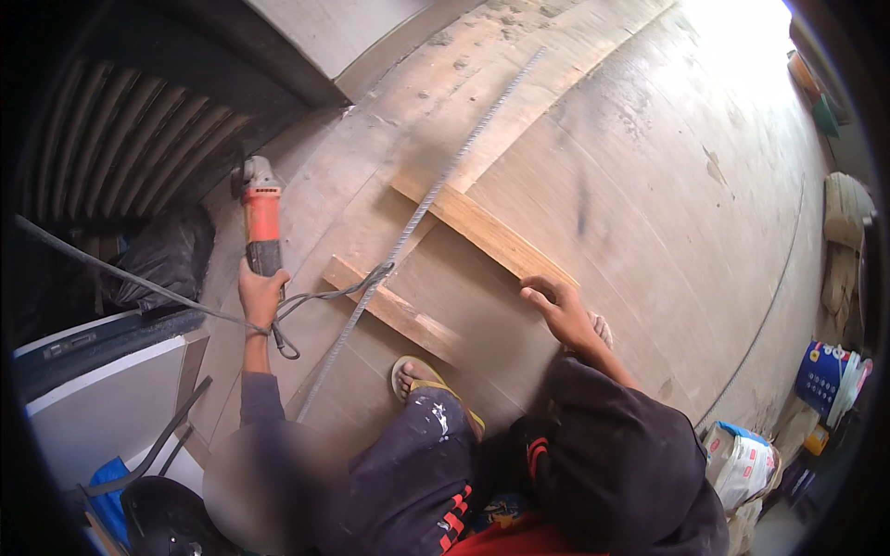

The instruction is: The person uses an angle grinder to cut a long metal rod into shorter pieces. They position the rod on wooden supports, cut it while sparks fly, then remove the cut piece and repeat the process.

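Note:
My left hand [260,289] is closed around the dark rear handle of a red and black angle grinder [262,215]. The grinder's metal head points away from me, towards a slatted dark panel. Its grey cord [306,298] loops by my wrist and over the rebar. My right hand [560,311] is at the near right end of a wooden plank [491,232], thumb and forefinger slightly apart and fingers loosely bent; nothing shows in it. A long ribbed steel rebar [454,165] lies diagonally across this plank and a second, shorter plank [394,313].
My sandalled foot [413,377] is close to the shorter plank. At left are the slatted dark panel [130,139] and a black plastic bag [171,259]. A white sack [742,463] and a blue bucket [825,375] stand at right. A thin cable [768,324] crosses the tiled floor.

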The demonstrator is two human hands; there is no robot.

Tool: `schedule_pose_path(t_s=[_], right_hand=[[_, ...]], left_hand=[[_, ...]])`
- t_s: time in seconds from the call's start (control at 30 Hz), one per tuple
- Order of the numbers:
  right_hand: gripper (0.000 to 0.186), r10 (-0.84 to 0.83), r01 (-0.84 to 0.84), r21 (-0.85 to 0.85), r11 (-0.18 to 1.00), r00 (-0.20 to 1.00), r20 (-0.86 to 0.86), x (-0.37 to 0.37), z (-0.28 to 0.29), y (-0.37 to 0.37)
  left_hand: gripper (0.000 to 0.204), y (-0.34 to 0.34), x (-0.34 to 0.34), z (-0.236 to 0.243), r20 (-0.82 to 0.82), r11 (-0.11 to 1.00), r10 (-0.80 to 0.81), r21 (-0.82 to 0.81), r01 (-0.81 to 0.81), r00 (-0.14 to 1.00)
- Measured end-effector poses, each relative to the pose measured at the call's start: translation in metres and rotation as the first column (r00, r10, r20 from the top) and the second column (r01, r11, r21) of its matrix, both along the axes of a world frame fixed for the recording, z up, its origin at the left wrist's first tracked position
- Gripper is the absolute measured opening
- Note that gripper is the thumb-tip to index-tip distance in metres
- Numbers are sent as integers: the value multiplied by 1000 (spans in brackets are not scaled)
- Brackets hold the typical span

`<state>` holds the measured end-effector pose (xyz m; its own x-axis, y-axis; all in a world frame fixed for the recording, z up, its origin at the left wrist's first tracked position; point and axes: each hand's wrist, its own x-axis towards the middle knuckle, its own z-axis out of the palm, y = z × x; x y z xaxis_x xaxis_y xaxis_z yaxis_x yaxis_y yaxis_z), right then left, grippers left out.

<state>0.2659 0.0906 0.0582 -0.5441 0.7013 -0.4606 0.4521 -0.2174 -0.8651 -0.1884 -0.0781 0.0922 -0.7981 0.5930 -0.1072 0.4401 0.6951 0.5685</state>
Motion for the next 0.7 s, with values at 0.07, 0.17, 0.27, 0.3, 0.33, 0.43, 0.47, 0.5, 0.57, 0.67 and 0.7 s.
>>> schedule_pose_path(t_s=[0.07,0.17,0.27,0.3,0.33,0.43,0.47,0.5,0.57,0.67,0.7], right_hand=[[35,18,-19,31,999,1000,21,-6,-3,3],[34,45,-48,47,998,997,66,-19,5,5],[35,55,-56,45,997,998,36,-30,10,9],[35,58,-62,77,995,997,45,-32,7,9],[35,67,-71,82,994,997,50,-34,7,9],[34,72,-78,100,992,996,61,-36,6,9],[34,65,-71,108,992,996,62,-36,4,9],[34,57,-64,117,991,996,64,-34,2,8],[34,55,-66,144,987,995,78,-32,-1,8],[33,47,-58,116,991,994,101,-33,4,9],[33,44,-55,95,994,993,109,-35,7,11]], left_hand=[[58,3,-14,-10,-7,999,-49,-24,49,999],[67,9,-26,-10,-55,983,-166,-84,162,984],[75,27,-31,6,-140,936,-323,-194,294,936],[76,34,-32,11,-151,911,-381,-231,342,912],[78,40,-34,13,-160,882,-438,-265,389,885],[77,50,-36,6,-185,839,-531,-252,482,827],[77,55,-35,1,-186,824,-557,-242,512,809],[77,61,-34,-4,-187,818,-567,-245,521,802],[77,73,-34,-8,-176,803,-587,-257,538,791],[76,85,-44,-13,-180,770,-632,-248,587,753],[75,88,-48,-15,-180,765,-639,-257,591,748]])
